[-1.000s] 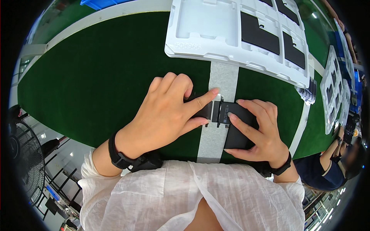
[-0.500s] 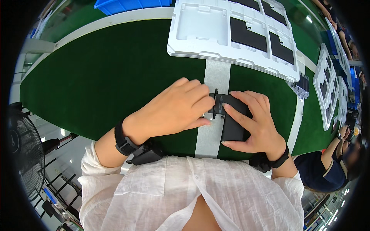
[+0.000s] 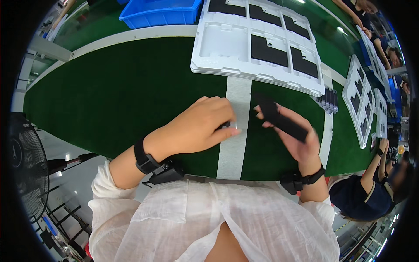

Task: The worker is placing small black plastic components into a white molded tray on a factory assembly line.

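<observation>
My right hand [image 3: 301, 146] is raised over the green table to the right of the pale strip, gripping a flat black piece [image 3: 286, 124] that is tilted and smeared by motion. Left of it, my left hand [image 3: 196, 124] stays low by the edge of the pale strip [image 3: 233, 148], thumb and fingers pinched together. A small dark and clear bit [image 3: 226, 125] shows between those fingers, too little of it to name. Beyond both hands, a stacked white tray [image 3: 222, 41] holds several flat black L-shaped pieces [image 3: 269, 51], and its near left compartment holds none.
A blue bin [image 3: 159, 15] stands at the far left of the tray. Small dark parts in a clear holder [image 3: 327, 100] sit at the tray's right corner. More white trays [image 3: 360, 100] and co-workers line the right side; a black fan [image 3: 28, 161] stands left.
My right hand has lifted the black piece off the table and tilted it, drawing it away from my left hand. My left hand has shifted slightly and stays pinched.
</observation>
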`<state>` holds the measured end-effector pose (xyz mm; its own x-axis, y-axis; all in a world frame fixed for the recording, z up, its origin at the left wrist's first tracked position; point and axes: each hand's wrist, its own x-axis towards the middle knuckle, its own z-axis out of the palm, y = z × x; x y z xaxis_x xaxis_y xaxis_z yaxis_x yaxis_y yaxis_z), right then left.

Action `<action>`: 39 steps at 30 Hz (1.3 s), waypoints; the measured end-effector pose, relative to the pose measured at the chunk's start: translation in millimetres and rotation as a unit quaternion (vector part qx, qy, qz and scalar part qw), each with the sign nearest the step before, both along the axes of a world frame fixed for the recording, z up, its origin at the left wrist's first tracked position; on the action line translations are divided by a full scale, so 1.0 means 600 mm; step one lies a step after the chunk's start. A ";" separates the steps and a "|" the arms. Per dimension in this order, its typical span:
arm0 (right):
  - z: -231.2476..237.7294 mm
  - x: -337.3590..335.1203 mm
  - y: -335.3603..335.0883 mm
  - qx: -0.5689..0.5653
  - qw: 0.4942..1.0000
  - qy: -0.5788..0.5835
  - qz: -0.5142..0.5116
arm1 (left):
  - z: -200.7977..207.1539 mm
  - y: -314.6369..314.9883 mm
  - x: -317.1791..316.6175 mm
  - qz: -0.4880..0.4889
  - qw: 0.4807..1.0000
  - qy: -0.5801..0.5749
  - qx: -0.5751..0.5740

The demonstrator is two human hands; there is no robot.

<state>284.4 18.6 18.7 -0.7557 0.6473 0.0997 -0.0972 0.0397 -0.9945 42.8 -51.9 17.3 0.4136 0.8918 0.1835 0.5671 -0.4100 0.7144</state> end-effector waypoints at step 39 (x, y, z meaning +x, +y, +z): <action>0.023 -0.077 -0.002 0.074 0.991 -0.101 -0.043 | 0.017 0.024 0.040 0.178 0.761 -0.587 -0.211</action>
